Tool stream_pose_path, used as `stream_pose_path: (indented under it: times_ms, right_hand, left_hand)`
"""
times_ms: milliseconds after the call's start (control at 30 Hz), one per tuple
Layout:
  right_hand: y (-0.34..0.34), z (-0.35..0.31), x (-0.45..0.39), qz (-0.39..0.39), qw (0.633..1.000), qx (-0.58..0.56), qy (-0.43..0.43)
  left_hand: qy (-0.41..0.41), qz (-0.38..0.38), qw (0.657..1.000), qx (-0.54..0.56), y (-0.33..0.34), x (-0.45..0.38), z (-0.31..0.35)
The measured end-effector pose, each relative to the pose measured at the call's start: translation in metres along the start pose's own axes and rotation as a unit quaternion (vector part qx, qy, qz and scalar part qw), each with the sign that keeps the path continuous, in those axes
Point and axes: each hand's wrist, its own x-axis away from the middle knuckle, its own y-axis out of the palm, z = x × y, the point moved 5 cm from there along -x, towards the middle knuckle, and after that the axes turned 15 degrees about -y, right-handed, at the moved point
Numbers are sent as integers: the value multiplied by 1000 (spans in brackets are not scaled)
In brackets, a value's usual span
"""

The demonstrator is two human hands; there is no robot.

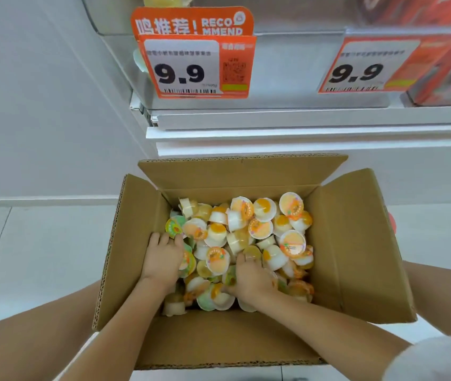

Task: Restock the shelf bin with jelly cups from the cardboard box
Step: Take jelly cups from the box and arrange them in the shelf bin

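An open cardboard box (350, 243) sits on the floor below the shelf, its flaps folded out. It holds a heap of small jelly cups (262, 224), white and clear with orange, yellow and green lids. My left hand (163, 257) lies palm down on the cups at the box's left side, fingers curled among them. My right hand (249, 276) is pressed into the pile near the middle, fingers closing around several cups. The clear shelf bin (114, 23) is above, at the top of the view, with a few pale cups showing inside it.
Two orange price tags reading 9.9 (191, 67) (361, 67) hang on the bin fronts. Red packaged goods (450, 64) fill the bin at the right. The white shelf ledge (301, 133) juts out over the box's far flap. White wall and tiled floor lie to the left.
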Motion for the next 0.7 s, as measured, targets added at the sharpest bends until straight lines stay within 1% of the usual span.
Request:
stream_pose_path:
  times_ms: [67,133,233,267,300,333,367,400,433,467,500,533,600,633,667,700]
  right_hand:
    - [2,-1,0,3,998,-57,19]
    - [-2,1,4,19,992,-120,23]
    - [-8,15,11,40,971,-232,38]
    - [-10,19,13,42,957,-282,58]
    - [-11,23,15,42,936,-340,80]
    - [-14,26,18,39,910,-400,102]
    - [-14,27,20,35,880,-458,123]
    - [-15,27,24,27,845,-515,142]
    - [-15,26,28,20,805,-573,156]
    - [-17,24,32,13,766,-622,164]
    - [-19,23,36,8,731,-661,170]
    - [-20,22,40,5,707,-685,174]
    - [-20,21,43,4,681,-710,180]
    - [-19,20,45,3,672,-718,181]
    - [-17,20,45,2,665,-725,181]
    - [-17,18,45,1,657,-732,179]
  left_hand:
    - [-14,17,1000,21,-2,1,2]
    - [-10,22,998,51,-4,2,3]
    - [15,-15,995,95,-2,5,6]
    - [8,-26,990,142,-1,4,6]
    - [-21,-40,973,228,-1,3,5]
    - [-65,-60,930,356,-3,3,3]
    - [-103,-91,859,492,-3,3,2]
    - [-129,-118,781,599,-1,2,3]
    - [-148,-150,721,660,4,1,4]
    - [-156,-179,699,675,10,2,6]
    - [-152,-194,719,650,16,3,8]
    - [-141,-182,769,596,21,3,8]
    - [-107,-135,879,445,28,4,8]
    - [-95,-118,918,365,29,6,10]
    - [-92,-108,945,294,29,8,12]
    - [-95,-97,962,237,29,9,15]
